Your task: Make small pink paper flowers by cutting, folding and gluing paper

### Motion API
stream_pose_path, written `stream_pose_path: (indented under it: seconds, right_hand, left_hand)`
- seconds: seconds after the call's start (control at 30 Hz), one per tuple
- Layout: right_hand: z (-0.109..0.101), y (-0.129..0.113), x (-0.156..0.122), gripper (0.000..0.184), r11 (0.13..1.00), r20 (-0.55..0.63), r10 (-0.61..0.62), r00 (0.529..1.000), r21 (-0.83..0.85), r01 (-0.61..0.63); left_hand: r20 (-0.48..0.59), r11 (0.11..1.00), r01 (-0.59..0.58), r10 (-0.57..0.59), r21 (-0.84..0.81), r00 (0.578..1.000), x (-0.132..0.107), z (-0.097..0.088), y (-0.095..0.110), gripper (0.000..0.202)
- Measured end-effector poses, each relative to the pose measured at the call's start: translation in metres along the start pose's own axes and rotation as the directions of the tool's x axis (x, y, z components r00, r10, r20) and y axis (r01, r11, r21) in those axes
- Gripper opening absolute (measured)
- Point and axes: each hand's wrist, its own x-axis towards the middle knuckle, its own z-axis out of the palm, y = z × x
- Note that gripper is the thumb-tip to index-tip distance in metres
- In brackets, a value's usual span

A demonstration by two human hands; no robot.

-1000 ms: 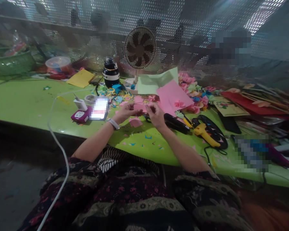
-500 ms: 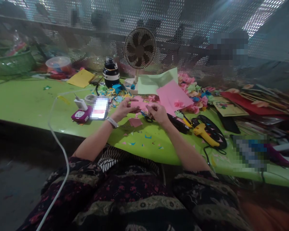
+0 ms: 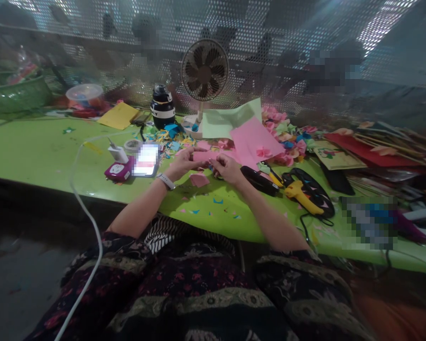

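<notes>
Between my two hands is a small strip of pink paper (image 3: 203, 156), held above the green table. My left hand (image 3: 185, 162) grips its left end, fingers behind and thumb in front. With fingertips pinched, my right hand (image 3: 226, 168) holds its lower right edge. A small folded pink paper piece (image 3: 199, 179) lies on the table just below my hands. Scissors lie under my right hand, mostly hidden by it. Behind my hands are a large pink sheet (image 3: 253, 139) and a pale green sheet (image 3: 227, 121).
A phone (image 3: 146, 159) and a purple power adapter (image 3: 119, 171) lie left. A black bottle (image 3: 162, 108) and a fan (image 3: 204, 71) stand behind. To the right are a yellow glue gun (image 3: 303, 196), a black stapler-like tool (image 3: 259, 181) and paper flowers (image 3: 287, 142). A white cable (image 3: 92, 222) hangs at left.
My right hand has shifted slightly left along the pink strip, covering more of the scissors. My left hand stays at the strip's left end.
</notes>
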Motion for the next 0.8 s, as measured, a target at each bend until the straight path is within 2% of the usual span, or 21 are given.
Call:
stream_pose_path:
  seconds: [0.13, 0.23, 0.33, 0.43, 0.5, 0.6, 0.7, 0.8]
  right_hand:
    - [-0.005, -0.007, 0.001, 0.063, 0.997, -0.045, 0.014, 0.999, 0.073, -0.011]
    - [-0.010, -0.015, 0.001, 0.053, 0.989, -0.094, 0.047, 0.994, 0.144, -0.033]
    - [-0.009, -0.020, 0.000, 0.045, 0.971, -0.180, 0.123, 0.976, 0.223, -0.082]
    - [0.000, -0.021, -0.003, 0.041, 0.950, -0.217, 0.185, 0.959, 0.287, -0.119]
    - [0.009, -0.020, -0.006, 0.041, 0.945, -0.163, 0.199, 0.966, 0.294, -0.146]
    - [0.020, -0.017, -0.011, 0.039, 0.949, -0.040, 0.190, 0.981, 0.262, -0.174]
    - [0.022, -0.016, -0.016, 0.032, 0.954, 0.045, 0.165, 0.985, 0.247, -0.171]
    - [0.020, -0.015, -0.017, 0.032, 0.948, 0.081, 0.149, 0.986, 0.272, -0.166]
  left_hand:
    - [-0.039, 0.999, -0.025, 0.023, -0.041, 0.999, 0.004, -0.008, 0.003, 0.062]
    - [-0.128, 0.996, -0.058, 0.049, -0.068, 0.991, 0.005, -0.014, 0.008, 0.060]
    - [-0.208, 0.990, -0.083, 0.059, -0.111, 0.976, 0.004, -0.012, 0.011, 0.056]
    - [-0.143, 0.989, -0.006, -0.015, -0.146, 0.990, 0.002, -0.002, 0.009, 0.047]
    - [-0.109, 0.986, 0.035, -0.053, -0.162, 0.993, 0.001, 0.005, 0.006, 0.043]
    - [-0.141, 0.981, 0.025, -0.053, -0.194, 0.989, 0.002, 0.009, 0.003, 0.039]
    - [-0.156, 0.980, 0.026, -0.057, -0.199, 0.986, 0.003, 0.006, 0.003, 0.035]
    - [-0.145, 0.980, 0.036, -0.064, -0.194, 0.987, 0.003, 0.005, 0.005, 0.033]
